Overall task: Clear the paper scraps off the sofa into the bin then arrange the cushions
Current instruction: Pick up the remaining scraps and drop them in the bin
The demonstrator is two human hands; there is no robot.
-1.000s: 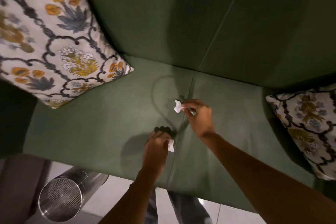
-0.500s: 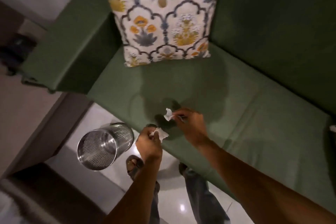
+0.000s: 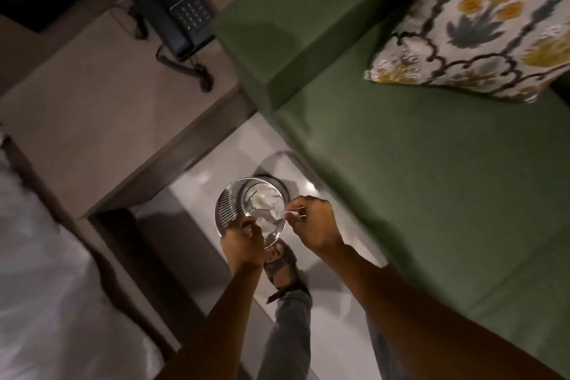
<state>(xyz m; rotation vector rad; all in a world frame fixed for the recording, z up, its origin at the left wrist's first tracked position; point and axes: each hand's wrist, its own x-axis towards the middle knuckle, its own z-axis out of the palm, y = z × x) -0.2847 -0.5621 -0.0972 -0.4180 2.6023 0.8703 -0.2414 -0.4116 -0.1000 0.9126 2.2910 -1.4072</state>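
A round metal mesh bin (image 3: 224,205) stands on the pale floor beside the green sofa (image 3: 431,194). White paper scraps (image 3: 262,198) lie inside it. My left hand (image 3: 243,242) is over the bin's near rim, fingers closed, with a bit of white paper showing in the fist. Over the bin's right edge, my right hand (image 3: 311,224) pinches a thin white paper scrap (image 3: 292,213) between its fingertips. A floral cushion (image 3: 481,25) leans in the sofa's corner at the top right. The seat in view has no scraps on it.
A beige side table (image 3: 77,102) with a black telephone (image 3: 175,9) stands left of the sofa arm (image 3: 277,25). A white bed sheet (image 3: 37,287) fills the lower left. My sandalled foot (image 3: 280,265) is just below the bin.
My view has swung left from the sofa seat to the bin. Both hands carried their paper scraps off the seat and now hover over the bin's mouth.
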